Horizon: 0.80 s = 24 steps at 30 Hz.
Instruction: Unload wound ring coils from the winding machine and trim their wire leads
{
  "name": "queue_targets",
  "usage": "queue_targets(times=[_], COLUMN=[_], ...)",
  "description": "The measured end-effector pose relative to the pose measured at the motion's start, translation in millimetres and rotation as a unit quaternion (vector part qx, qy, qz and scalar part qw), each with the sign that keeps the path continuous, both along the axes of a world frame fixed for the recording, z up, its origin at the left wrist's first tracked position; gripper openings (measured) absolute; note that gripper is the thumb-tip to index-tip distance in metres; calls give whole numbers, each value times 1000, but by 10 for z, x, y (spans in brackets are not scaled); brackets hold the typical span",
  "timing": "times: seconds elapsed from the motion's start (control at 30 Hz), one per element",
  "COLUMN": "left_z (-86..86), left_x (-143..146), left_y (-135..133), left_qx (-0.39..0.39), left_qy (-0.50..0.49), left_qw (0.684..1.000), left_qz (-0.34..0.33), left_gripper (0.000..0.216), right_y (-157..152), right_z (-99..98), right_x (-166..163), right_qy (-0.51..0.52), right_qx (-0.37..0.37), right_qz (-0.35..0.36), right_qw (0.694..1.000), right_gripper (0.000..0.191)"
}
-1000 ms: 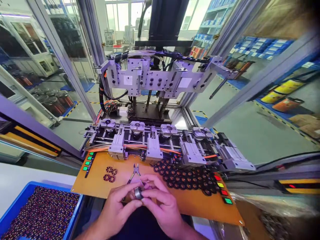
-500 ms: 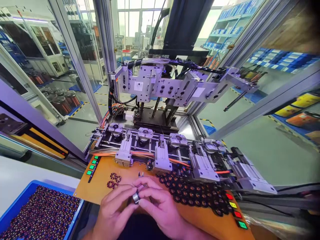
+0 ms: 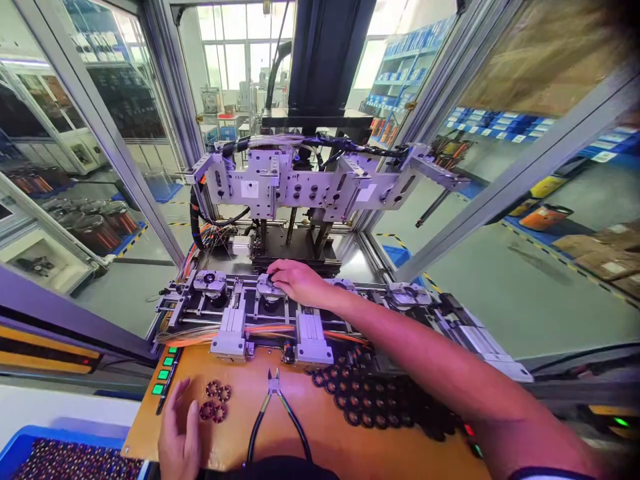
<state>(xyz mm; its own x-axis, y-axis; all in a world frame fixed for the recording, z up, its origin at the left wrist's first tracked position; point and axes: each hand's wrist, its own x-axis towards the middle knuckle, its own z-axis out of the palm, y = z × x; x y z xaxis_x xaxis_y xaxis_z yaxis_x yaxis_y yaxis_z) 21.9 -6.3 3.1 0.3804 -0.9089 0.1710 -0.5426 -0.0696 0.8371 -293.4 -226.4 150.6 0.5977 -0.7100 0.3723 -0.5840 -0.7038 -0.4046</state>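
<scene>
head view: hands paired around a metal-banded piece half a second ago now stand apart, the right hand (image 3: 299, 283), fingers bent, at a dark ring (image 3: 271, 279) atop the second fixture (image 3: 264, 289) from left, grip unclear, seemingly shifting work there; the left hand (image 3: 179, 428) spreads wide, apparently empty, beside four small rings (image 3: 216, 403).

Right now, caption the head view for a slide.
Right hand at a fixture, left hand beside four rings, pliers lying open on the bench.
</scene>
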Motion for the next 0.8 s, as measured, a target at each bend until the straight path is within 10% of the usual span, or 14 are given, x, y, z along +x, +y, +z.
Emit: queue_targets(times=[0.6, 0.8], left_z=[-25, 510], left_x=[65, 186], left_y=[13, -169], left_qx=[7, -102], left_qy=[-16, -101], left_qw=[1000, 989], left_qz=[-17, -22], left_gripper=[52, 54], right_y=[101, 279], right_z=[104, -66], right_x=[22, -112], right_qy=[171, 148], right_qx=[-16, -43], right_qz=[-27, -20], right_qw=[985, 988], right_gripper=[12, 44])
